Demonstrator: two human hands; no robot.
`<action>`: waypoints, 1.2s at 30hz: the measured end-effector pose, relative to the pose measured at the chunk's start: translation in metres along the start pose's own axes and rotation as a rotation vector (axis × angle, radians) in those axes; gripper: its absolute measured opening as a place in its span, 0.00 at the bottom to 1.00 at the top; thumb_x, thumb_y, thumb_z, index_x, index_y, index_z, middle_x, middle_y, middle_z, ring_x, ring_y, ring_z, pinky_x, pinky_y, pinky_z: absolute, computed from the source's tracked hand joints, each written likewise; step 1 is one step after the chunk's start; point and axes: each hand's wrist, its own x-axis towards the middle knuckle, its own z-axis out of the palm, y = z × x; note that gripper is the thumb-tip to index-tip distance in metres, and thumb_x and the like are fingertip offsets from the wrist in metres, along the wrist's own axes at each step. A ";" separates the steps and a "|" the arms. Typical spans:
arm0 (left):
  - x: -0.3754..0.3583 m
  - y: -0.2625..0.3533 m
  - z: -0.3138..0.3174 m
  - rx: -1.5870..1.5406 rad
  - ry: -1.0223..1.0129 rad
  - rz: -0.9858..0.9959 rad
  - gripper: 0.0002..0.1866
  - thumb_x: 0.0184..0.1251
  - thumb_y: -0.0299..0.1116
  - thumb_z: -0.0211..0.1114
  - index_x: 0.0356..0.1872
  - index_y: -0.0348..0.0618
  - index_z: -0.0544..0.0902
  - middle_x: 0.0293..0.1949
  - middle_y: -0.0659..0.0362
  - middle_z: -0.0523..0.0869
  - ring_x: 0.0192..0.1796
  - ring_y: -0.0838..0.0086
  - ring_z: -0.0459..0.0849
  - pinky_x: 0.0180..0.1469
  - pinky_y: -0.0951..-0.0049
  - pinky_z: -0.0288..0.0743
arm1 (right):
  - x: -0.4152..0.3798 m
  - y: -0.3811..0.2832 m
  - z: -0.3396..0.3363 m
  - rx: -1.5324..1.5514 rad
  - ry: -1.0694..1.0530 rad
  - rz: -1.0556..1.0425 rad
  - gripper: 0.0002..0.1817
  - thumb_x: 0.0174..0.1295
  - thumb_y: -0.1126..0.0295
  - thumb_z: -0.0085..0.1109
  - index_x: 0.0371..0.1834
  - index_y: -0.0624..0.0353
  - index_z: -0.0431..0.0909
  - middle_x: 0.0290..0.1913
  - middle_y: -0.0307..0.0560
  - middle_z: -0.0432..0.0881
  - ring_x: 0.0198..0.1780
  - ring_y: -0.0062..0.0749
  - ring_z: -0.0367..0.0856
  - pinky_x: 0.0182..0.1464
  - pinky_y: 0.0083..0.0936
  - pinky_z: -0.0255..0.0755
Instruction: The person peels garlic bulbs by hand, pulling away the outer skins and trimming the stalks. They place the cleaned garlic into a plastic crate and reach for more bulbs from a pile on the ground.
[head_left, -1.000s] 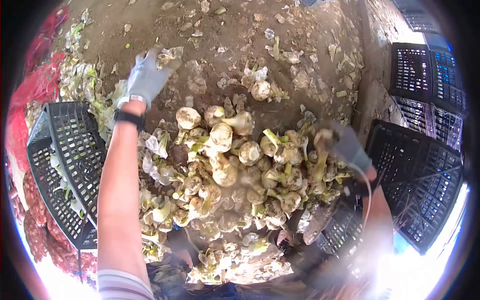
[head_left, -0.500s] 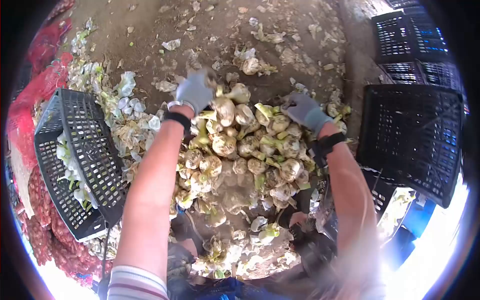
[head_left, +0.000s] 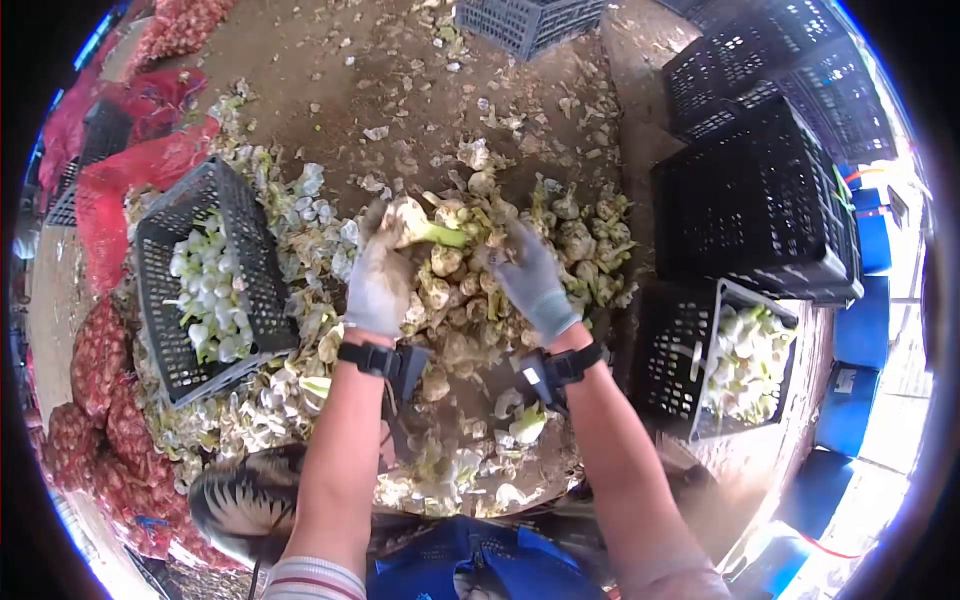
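Note:
My left hand (head_left: 378, 287), in a pale grey glove, is closed around a garlic bulb (head_left: 403, 222). The bulb's thick green stem points right, toward my other hand. My right hand (head_left: 535, 280), gloved alike, has its fingers curled close to the stem's end; what lies between them I cannot make out. Beneath and between both hands spreads a heap of untrimmed garlic (head_left: 590, 240) with soil, stems and dry skins. Dark straps with small devices circle both wrists.
On the left, a tilted black crate (head_left: 255, 260) holds cleaned white bulbs. Another crate of garlic (head_left: 705, 360) stands at right, under stacked black crates (head_left: 745, 190). Red mesh sacks (head_left: 100, 360) line the left edge. Peeled skins litter the dirt floor.
Both hands have drawn back from the heap's far side and closer together. A garlic bulb is now in my left hand. The camera view has shifted, showing more of both crates.

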 end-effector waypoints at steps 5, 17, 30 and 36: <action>-0.106 0.003 0.020 0.217 -0.200 -0.091 0.37 0.56 0.22 0.66 0.70 0.43 0.65 0.58 0.55 0.77 0.55 0.64 0.79 0.59 0.61 0.77 | -0.086 0.000 0.007 0.909 -0.186 0.012 0.21 0.62 0.83 0.62 0.60 0.71 0.75 0.51 0.44 0.83 0.48 0.22 0.80 0.52 0.19 0.77; -0.266 0.040 0.054 0.992 -0.209 0.260 0.29 0.49 0.23 0.71 0.56 0.39 0.73 0.46 0.57 0.79 0.47 0.74 0.79 0.50 0.73 0.76 | -0.235 -0.008 -0.027 1.038 -0.029 0.211 0.22 0.70 0.50 0.59 0.44 0.61 0.82 0.33 0.44 0.85 0.31 0.29 0.85 0.35 0.27 0.82; -0.316 0.046 0.033 0.569 -0.404 0.102 0.32 0.62 0.15 0.64 0.68 0.39 0.65 0.49 0.60 0.79 0.47 0.79 0.79 0.49 0.78 0.78 | -0.304 -0.040 -0.015 0.787 0.082 -0.142 0.11 0.68 0.73 0.60 0.49 0.66 0.83 0.35 0.37 0.85 0.38 0.18 0.82 0.41 0.17 0.76; -0.332 0.078 0.029 0.474 -0.356 -0.141 0.29 0.74 0.57 0.54 0.57 0.38 0.77 0.43 0.57 0.85 0.41 0.73 0.83 0.41 0.74 0.79 | -0.314 -0.049 -0.017 0.926 -0.102 -0.102 0.14 0.61 0.82 0.57 0.49 0.63 0.83 0.39 0.39 0.85 0.40 0.18 0.82 0.44 0.17 0.76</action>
